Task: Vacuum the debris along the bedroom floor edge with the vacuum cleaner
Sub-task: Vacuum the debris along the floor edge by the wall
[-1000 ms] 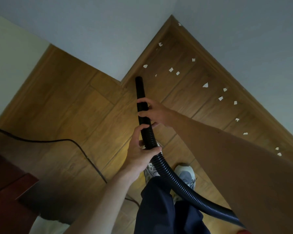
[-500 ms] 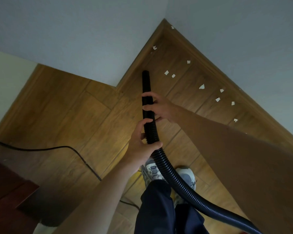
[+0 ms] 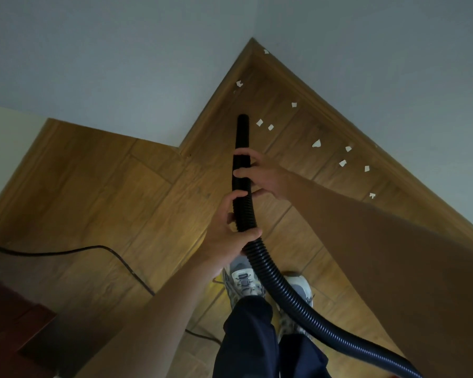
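Observation:
I hold a black ribbed vacuum hose (image 3: 281,287) with both hands. My left hand (image 3: 227,236) grips it lower down. My right hand (image 3: 262,175) wraps the stiff black end tube higher up. The tube's open tip (image 3: 243,118) points toward the floor corner, just left of two white paper scraps (image 3: 260,122). Several more white scraps (image 3: 316,143) lie scattered on the wooden floor along the right skirting board (image 3: 366,148), and one (image 3: 239,83) sits by the left skirting. The hose trails off to the bottom right.
A black power cord (image 3: 99,248) snakes across the wooden floor at left. Dark red-brown furniture (image 3: 8,323) fills the bottom left corner. Grey-blue walls meet at the corner (image 3: 253,39). My sneakers (image 3: 243,279) and dark trousers stand below the hose.
The hose tip has moved forward and right, toward the corner and closer to the scraps. The scraps near the left skirting by the tip no longer show. My view has shifted forward.

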